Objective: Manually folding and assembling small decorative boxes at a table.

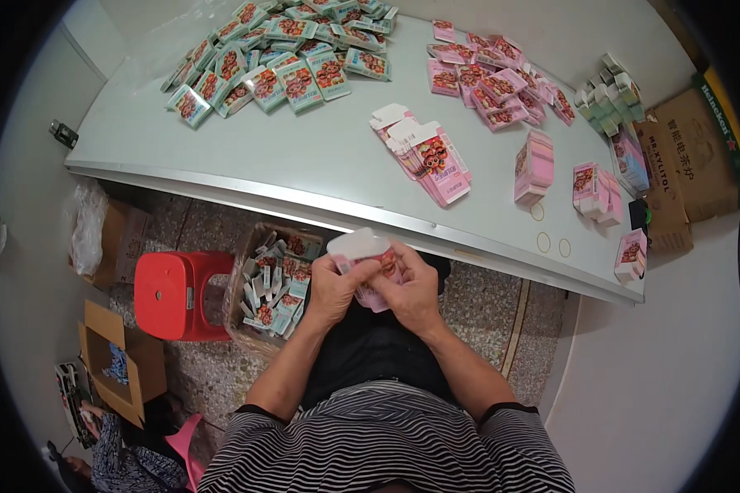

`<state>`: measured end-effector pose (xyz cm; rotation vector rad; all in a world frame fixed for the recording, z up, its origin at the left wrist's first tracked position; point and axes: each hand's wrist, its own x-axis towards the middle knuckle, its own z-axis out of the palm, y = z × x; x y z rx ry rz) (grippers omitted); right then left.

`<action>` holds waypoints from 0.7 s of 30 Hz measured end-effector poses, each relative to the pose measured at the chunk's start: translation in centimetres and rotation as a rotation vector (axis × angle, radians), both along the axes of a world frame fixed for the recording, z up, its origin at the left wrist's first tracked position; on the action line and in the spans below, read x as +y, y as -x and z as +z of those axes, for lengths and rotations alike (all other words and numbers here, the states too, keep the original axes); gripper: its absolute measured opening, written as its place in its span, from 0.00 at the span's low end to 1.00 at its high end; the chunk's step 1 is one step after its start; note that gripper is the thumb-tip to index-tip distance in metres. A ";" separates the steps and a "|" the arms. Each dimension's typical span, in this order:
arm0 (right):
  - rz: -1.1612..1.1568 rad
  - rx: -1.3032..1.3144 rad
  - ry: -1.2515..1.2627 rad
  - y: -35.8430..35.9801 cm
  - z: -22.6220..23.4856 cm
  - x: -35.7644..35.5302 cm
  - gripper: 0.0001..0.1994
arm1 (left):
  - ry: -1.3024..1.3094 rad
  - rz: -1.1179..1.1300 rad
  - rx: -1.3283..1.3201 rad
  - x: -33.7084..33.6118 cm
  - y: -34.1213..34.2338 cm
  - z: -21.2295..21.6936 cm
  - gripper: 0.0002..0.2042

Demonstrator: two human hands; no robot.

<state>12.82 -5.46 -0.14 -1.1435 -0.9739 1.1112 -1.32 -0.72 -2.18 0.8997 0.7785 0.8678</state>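
Observation:
Over my lap, just off the table's front edge, both hands grip one small pink printed carton (362, 246) with its white end flap sticking up. My left hand (334, 289) holds its left side, thumb lying across the front. From the right, my right hand (414, 289) closes on the other side, and its thumb meets the left one on the printed panel. The fingers behind the carton are hidden. Nearest on the table lies a fanned stack of flat pink cartons (444, 168) with white flaps.
Closed green boxes (300, 82) heap at the back left of the table (271, 148); pink boxes (489, 82) pile farther right. Bundled pink cartons (534, 168) and rubber bands (543, 241) lie right. Below are a red stool (168, 296) and a filled bin (275, 283). Someone (131, 456) sits lower left.

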 end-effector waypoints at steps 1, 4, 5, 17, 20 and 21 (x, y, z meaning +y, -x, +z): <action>0.004 -0.004 0.006 -0.1 -0.4 0.3 0.22 | -0.043 0.088 -0.015 -0.5 0.0 -0.1 0.26; -0.030 0.137 0.073 0.1 -1.4 0.8 0.17 | -0.163 0.223 -0.047 -2.0 0.2 -0.2 0.29; -0.025 0.135 0.074 0.5 -1.7 0.8 0.17 | -0.161 0.222 0.024 -2.5 0.7 -0.2 0.31; 0.029 0.012 -0.065 1.5 -5.5 -2.0 0.24 | -0.119 0.113 0.012 -5.7 4.0 -0.6 0.37; 0.158 0.069 -0.042 1.1 -3.5 -3.3 0.15 | -0.128 0.055 -0.002 -6.7 5.4 -2.0 0.35; 0.182 0.082 -0.032 0.7 -3.5 -3.8 0.13 | -0.130 0.013 -0.008 -7.0 5.6 -1.9 0.32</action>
